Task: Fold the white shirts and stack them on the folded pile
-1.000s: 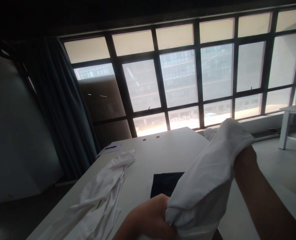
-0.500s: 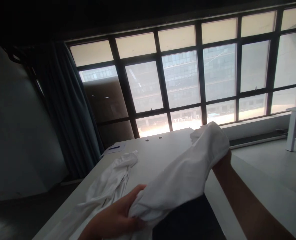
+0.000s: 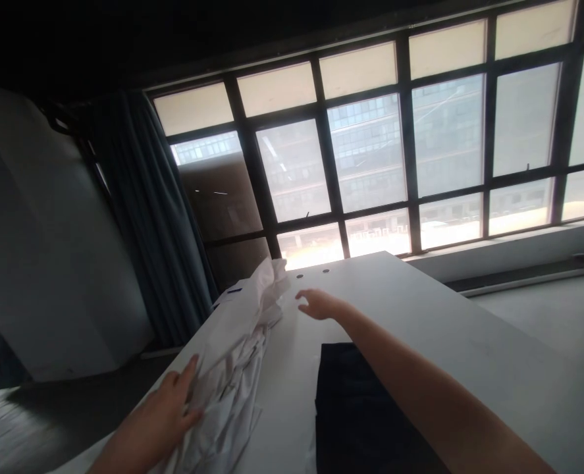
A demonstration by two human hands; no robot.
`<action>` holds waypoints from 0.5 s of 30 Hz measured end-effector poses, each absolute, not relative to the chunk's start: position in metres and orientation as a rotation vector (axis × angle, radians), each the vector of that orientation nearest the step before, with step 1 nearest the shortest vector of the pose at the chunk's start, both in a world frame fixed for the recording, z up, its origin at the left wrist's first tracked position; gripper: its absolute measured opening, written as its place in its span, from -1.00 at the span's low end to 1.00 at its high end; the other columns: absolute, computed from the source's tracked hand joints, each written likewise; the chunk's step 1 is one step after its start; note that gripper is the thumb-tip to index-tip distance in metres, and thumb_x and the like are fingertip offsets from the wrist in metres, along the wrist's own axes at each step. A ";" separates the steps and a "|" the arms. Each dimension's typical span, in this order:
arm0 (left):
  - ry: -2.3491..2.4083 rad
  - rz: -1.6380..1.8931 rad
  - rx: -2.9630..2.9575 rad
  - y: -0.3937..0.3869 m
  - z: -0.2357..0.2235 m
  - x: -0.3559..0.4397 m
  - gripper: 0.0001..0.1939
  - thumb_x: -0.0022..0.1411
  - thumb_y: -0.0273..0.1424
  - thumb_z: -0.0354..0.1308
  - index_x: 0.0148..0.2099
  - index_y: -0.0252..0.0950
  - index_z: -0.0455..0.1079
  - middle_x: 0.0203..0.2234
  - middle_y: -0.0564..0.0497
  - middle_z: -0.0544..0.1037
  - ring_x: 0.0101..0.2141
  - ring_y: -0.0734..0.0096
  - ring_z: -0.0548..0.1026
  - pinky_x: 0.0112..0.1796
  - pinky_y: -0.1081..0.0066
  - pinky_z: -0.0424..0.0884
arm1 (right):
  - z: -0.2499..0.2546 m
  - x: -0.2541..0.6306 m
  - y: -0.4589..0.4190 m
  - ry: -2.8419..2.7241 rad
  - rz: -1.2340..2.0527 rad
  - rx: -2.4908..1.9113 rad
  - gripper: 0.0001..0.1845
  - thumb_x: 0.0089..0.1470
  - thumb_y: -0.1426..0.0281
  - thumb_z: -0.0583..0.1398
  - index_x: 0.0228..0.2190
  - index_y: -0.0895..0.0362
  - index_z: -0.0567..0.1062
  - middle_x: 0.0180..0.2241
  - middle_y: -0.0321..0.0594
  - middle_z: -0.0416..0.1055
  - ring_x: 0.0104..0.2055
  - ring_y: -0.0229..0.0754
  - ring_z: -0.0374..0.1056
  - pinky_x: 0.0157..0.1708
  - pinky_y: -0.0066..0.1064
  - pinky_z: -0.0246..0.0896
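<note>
Crumpled white garments (image 3: pixel 239 336) lie in a long pile on the left side of the white table (image 3: pixel 292 382). Their exact kind does not show. My left hand (image 3: pixel 166 408) is at the near left edge of the pile, thumb and fingers apart, against or just over the cloth. Beyond it, my right hand (image 3: pixel 318 304) hangs over the table, just right of the pile's far end. Its fingers are loosely bent and apart, with nothing in them. A folded dark cloth (image 3: pixel 355 408) lies near me, partly hidden under my right forearm.
Paper with a blue pen (image 3: pixel 235 289) lies at the table's far left corner, partly covered by the white cloth. Two round cable holes, one a dark grommet (image 3: pixel 326 270), sit near the far edge. A blue curtain (image 3: pixel 158 230) and large windows (image 3: pixel 365 155) stand behind.
The white garment stretched between my hands now lies on the pile at the left. Both hands have let go and moved left. The view has turned slightly left.
</note>
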State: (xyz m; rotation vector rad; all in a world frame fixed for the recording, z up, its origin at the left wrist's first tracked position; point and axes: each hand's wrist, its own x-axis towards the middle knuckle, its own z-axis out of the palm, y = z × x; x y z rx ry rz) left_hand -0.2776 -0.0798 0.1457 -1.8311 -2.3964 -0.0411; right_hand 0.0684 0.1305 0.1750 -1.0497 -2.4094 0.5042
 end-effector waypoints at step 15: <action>-2.265 0.354 -1.549 -0.037 0.008 -0.217 -0.35 0.36 -0.26 -0.02 0.45 -0.04 -0.02 0.40 -0.30 0.05 0.26 -0.59 0.10 -0.14 -0.54 0.25 | 0.052 0.132 -0.004 -2.778 0.614 -1.231 0.12 -0.37 -0.12 0.42 0.21 0.04 0.33 0.22 0.22 0.22 0.24 0.54 0.12 0.00 0.52 0.10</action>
